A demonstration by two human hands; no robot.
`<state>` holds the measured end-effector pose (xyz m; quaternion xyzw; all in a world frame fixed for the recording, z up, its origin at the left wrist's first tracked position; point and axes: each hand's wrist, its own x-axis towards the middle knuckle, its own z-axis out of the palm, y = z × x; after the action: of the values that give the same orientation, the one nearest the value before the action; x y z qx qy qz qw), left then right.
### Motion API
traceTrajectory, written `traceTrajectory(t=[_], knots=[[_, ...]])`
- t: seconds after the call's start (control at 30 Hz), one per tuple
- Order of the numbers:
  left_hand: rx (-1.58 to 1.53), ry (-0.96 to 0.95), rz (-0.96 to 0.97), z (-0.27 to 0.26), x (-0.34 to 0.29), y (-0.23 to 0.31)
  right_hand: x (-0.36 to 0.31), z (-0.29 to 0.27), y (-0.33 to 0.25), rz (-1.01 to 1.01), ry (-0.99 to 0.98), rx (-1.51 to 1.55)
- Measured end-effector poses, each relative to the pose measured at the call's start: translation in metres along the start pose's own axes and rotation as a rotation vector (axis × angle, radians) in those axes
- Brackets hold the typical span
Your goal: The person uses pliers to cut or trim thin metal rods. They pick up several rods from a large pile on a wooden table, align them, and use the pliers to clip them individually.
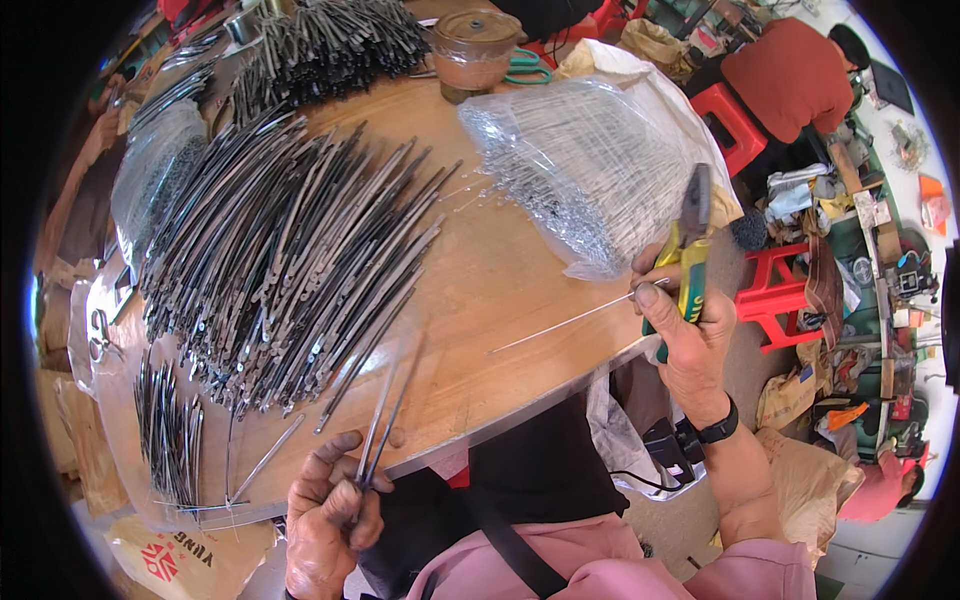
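At the table's near edge, my left hand [335, 510] is closed around the lower ends of a pair of thin dark metal strips [384, 415], which point up and away and are slightly blurred. My right hand [695, 350], with a black band on its wrist, grips pliers [692, 270] with yellow and green handles, jaws upward. Between its thumb and finger a thin straight wire [560, 328] is pinched too, reaching left over the wooden table [480, 290]. A large fanned pile of similar dark strips [285, 250] lies beyond my left hand. Left of that hand is a smaller bundle [168, 430].
A clear plastic bag of thin wires [590, 165] lies at the far right of the table. Behind stand a lidded brown pot [472, 55], green-handled scissors [530, 67] and another strip pile [335, 45]. Red stools [775, 290] and a seated person [790, 75] are to the right.
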<state>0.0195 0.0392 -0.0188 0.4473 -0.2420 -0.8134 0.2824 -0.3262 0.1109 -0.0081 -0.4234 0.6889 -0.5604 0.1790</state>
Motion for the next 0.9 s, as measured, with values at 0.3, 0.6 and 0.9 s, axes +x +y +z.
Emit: traceTrajectory(t=[0.3,0.6,0.9], knots=[[-0.172,0.16,0.225,0.04,-0.031,0.004,-0.029,-0.032,0.021,0.546,0.069,1.238],[-0.231,0.009,0.136,0.043,-0.008,-0.011,-0.043,0.054,-0.019,0.575,-0.212,1.371],[-0.043,0.051,0.193,0.04,-0.015,-0.03,-0.063,0.063,-0.012,0.268,-0.318,0.659]])
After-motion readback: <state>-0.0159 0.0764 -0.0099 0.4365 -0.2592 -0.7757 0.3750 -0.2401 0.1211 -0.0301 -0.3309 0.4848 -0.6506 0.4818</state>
